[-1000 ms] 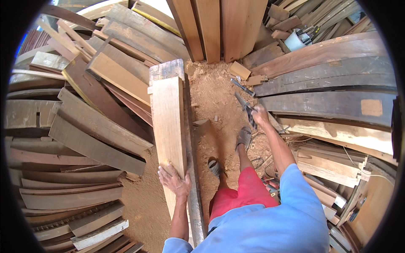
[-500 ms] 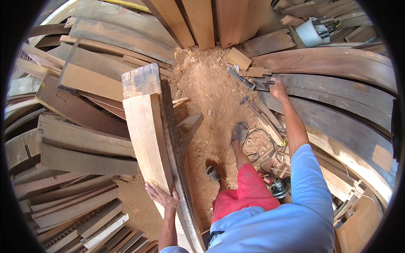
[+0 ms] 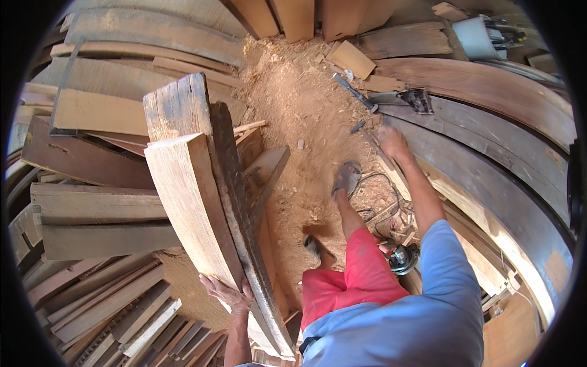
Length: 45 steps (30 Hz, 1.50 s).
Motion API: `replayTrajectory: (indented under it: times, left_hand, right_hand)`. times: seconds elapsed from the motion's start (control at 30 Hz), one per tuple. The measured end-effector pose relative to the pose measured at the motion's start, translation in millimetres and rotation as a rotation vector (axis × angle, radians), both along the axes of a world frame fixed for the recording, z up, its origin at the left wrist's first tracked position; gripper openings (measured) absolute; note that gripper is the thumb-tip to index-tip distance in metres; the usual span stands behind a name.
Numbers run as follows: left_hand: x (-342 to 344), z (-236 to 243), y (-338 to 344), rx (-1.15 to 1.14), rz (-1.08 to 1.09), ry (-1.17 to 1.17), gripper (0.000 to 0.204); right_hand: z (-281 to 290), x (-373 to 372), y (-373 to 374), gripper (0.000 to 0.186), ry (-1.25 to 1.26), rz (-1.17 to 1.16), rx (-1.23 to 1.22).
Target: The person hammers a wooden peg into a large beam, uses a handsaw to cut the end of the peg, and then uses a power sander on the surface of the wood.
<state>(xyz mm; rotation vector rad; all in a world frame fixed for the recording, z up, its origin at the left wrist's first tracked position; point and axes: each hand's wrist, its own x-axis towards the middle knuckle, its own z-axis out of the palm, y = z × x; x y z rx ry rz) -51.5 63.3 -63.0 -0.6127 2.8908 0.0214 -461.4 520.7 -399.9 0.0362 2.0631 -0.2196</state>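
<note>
OK so quick rundown. Main thing here is the pale plank [image 3: 194, 211], lying lengthwise on the bench [image 3: 177, 105], which is basically a thick dark beam running near to far on the left of the person. Bench end pokes out past the plank's far end.

Left hand [image 3: 228, 293] is on the near part of the plank, palm down, fingers spread toward the left edge & thumb by the right one. More resting/steadying than gripping, imo.

Right hand [image 3: 394, 142] is out to the right, low over the tools. It's blurry, fingers look loosely bent, can't see anything in it, and can't tell if it's touching the hammer [image 3: 358, 126] just beside it. Flat-bladed tool w/ a dark handle [image 3: 419, 101] is a bit farther off on the dark boards [image 3: 483, 137]; power tool [image 3: 403, 259] is nearer, by the red shorts.

Step in hand, afaict: plank steadied w/ the left, right busy at the tools. If it's the hammer that's wanted, next move calls for closing the fingers round the handle & lifting it clear of the offcuts, w/o the left letting the plank shift.
</note>
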Motion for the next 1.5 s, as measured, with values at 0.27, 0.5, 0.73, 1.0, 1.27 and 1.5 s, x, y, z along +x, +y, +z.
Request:
replayTrajectory:
  times: [0.27,0.5,0.73,1.0,1.27,1.5]
  left_hand:
    - [2,7,3,0.046,0.060,-0.041,0.104]
    - [5,5,-13,0.117,0.093,-0.124,0.112]
    - [0,-5,-9,0.096,-0.019,0.011,0.106]
    - [12,2,-13,0.154,-0.004,0.111,0.085]
    - [20,21,-6,0.242,0.137,0.236,0.114]
    - [44,50,-11,0.260,0.425,-0.159,0.131]
  right_hand:
    - [-73,92,-13,0.053,-0.158,0.172,0.199]
    - [-210,128,52,0.061,-0.096,0.516,0.306]
    - [-134,170,-47,0.042,0.176,0.135,0.129]
    - [79,245,-100,0.078,-0.054,-1.008,-0.673]
    - [359,298,-165,0.048,0.421,-0.085,-0.765]
    - [447,324,-252,0.042,0.348,0.052,-1.000]
